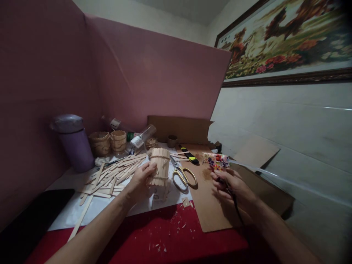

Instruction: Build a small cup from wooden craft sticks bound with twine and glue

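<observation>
My left hand (143, 181) grips a small cup made of wooden craft sticks (161, 167), tilted, with twine bands around it. In my right hand (232, 185) is a hot glue gun (217, 161) with a colourful floral pattern and a small red light. A long clear glue stick (264, 171) runs out of its back to the right, and a dark cord hangs below my fingers. The glue gun is apart from the cup. Between my hands lie gold-handled scissors (183, 178), and beyond them a black and yellow utility knife (189, 154).
Loose craft sticks (115, 176) are heaped on white paper at left. Behind them stand a purple tumbler (74, 146), two small woven-looking pots (118, 142) and a plastic bottle (143, 137). Cardboard (211, 205) lies at right, and wood scraps (178, 225) litter the red cloth.
</observation>
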`<state>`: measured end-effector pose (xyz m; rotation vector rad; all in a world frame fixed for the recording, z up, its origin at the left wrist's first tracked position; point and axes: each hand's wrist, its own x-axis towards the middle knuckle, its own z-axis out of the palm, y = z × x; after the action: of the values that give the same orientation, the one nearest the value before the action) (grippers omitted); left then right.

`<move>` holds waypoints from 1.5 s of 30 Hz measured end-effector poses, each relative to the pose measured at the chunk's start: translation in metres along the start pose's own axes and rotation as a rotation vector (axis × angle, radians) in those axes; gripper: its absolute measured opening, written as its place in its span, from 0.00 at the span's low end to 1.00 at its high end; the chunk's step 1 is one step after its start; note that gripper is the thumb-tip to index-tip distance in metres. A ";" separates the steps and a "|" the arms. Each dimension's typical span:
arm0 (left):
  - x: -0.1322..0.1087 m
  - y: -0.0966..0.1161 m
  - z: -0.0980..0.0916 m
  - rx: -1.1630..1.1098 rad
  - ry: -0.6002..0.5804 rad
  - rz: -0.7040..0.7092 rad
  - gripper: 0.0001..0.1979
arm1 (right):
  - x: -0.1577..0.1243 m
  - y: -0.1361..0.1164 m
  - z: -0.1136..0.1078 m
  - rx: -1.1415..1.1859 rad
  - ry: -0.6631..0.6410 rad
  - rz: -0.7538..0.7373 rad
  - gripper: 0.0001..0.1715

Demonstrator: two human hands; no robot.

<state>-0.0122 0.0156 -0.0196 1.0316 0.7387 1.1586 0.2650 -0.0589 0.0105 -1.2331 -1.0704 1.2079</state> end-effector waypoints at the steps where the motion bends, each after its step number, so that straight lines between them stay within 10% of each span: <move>1: 0.000 -0.001 0.001 -0.001 -0.013 -0.023 0.23 | -0.008 -0.006 0.010 0.054 -0.070 0.048 0.17; 11: 0.003 -0.016 0.001 0.025 -0.174 -0.016 0.26 | -0.030 -0.015 0.063 -0.190 -0.350 0.087 0.28; 45: 0.002 -0.017 -0.001 0.133 -0.225 0.008 0.29 | -0.030 -0.022 0.074 -0.260 -0.271 0.143 0.29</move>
<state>-0.0065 0.0168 -0.0353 1.2543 0.6390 0.9904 0.1907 -0.0809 0.0386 -1.3897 -1.3921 1.4077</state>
